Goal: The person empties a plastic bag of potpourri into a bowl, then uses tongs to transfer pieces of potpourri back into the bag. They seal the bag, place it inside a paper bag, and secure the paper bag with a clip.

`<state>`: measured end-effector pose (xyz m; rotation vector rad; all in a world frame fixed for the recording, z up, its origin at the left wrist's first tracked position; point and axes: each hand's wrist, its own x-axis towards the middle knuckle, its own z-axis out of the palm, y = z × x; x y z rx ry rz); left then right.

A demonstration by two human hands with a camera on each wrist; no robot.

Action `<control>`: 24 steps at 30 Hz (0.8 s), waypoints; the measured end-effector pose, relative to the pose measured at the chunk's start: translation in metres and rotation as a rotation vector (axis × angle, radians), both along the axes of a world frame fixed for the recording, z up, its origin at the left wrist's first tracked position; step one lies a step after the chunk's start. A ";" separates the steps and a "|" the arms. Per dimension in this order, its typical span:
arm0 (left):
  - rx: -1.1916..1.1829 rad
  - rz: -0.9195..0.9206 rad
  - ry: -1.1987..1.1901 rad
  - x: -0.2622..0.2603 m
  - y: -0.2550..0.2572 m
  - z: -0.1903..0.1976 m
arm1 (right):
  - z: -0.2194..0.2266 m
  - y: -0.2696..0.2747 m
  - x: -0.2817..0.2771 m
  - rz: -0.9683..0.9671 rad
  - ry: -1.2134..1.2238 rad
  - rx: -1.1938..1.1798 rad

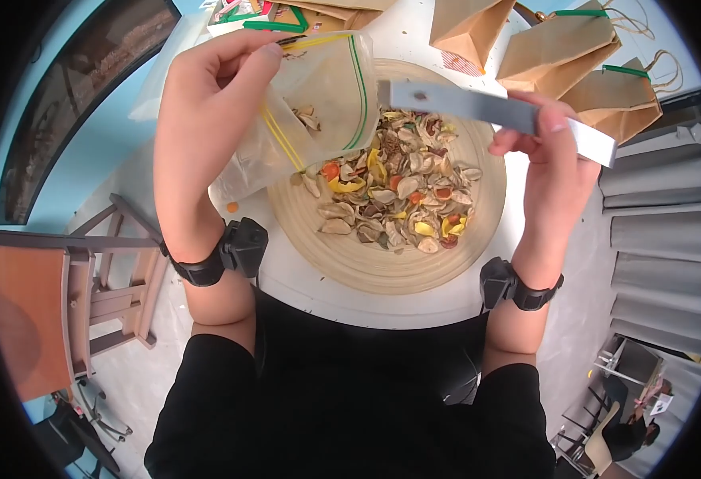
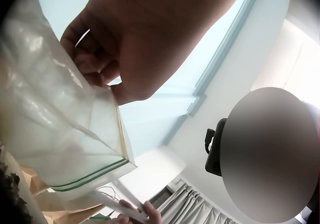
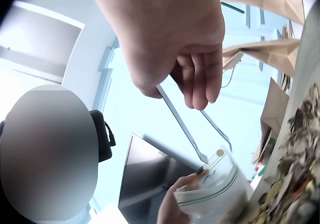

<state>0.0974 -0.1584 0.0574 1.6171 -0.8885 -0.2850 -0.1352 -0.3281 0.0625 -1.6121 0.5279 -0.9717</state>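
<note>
My left hand (image 1: 207, 108) pinches the upper edge of a clear zip bag (image 1: 330, 92) with yellow and green seal lines. A few dried pieces (image 1: 306, 118) lie inside the bag, which hangs tilted over the board's left side. In my right hand (image 1: 554, 156) is a pair of flat metal tongs (image 1: 466, 105), held between thumb and fingers. Their tips point left toward the bag; in the right wrist view the two arms stand apart with the tips near the bag's mouth. Beneath lies a heap of dried petals and slices (image 1: 398, 191) on a round wooden board (image 1: 310, 259).
Brown paper bags (image 1: 558, 52) with green strips stand at the table's back right. Further paper and a green-edged box (image 1: 247, 14) lie at the back left. A small orange piece (image 1: 232, 207) sits on the white table (image 1: 283, 291). To the left is a wooden chair (image 1: 119, 279).
</note>
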 end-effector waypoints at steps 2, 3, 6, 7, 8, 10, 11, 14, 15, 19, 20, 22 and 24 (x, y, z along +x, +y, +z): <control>0.001 -0.008 0.002 0.003 0.001 0.000 | -0.002 -0.001 -0.004 -0.010 0.181 -0.040; 0.004 -0.013 0.002 0.004 0.002 0.000 | -0.002 0.003 -0.001 0.020 0.278 -0.029; 0.003 -0.028 0.010 0.002 0.001 0.001 | -0.017 0.008 0.008 -0.012 0.363 -0.159; 0.006 -0.029 0.012 0.001 0.001 0.001 | -0.019 0.008 0.008 -0.009 0.366 -0.143; 0.009 -0.031 0.013 -0.001 0.001 0.002 | -0.020 0.007 0.008 -0.007 0.368 -0.128; 0.012 -0.033 0.016 -0.003 0.001 0.002 | -0.020 0.006 0.008 -0.002 0.323 -0.089; 0.013 -0.034 0.017 -0.003 0.001 0.003 | -0.019 0.005 0.006 0.000 0.277 -0.065; 0.026 -0.024 0.006 -0.003 0.001 0.002 | -0.006 0.009 0.003 -0.048 0.099 -0.075; 0.033 -0.021 0.000 -0.003 0.001 0.002 | -0.001 0.011 0.002 -0.076 0.033 -0.090; 0.038 0.007 -0.024 -0.003 -0.002 -0.002 | 0.006 0.027 0.015 -0.005 -0.157 -0.113; 0.044 0.013 -0.007 -0.003 0.000 0.001 | 0.005 0.025 0.016 0.003 -0.153 -0.135; 0.033 0.030 0.011 -0.001 0.002 0.003 | 0.007 0.014 0.008 0.005 -0.101 -0.120; -0.008 0.049 0.014 0.000 0.003 0.004 | 0.008 0.003 -0.001 -0.009 -0.007 -0.071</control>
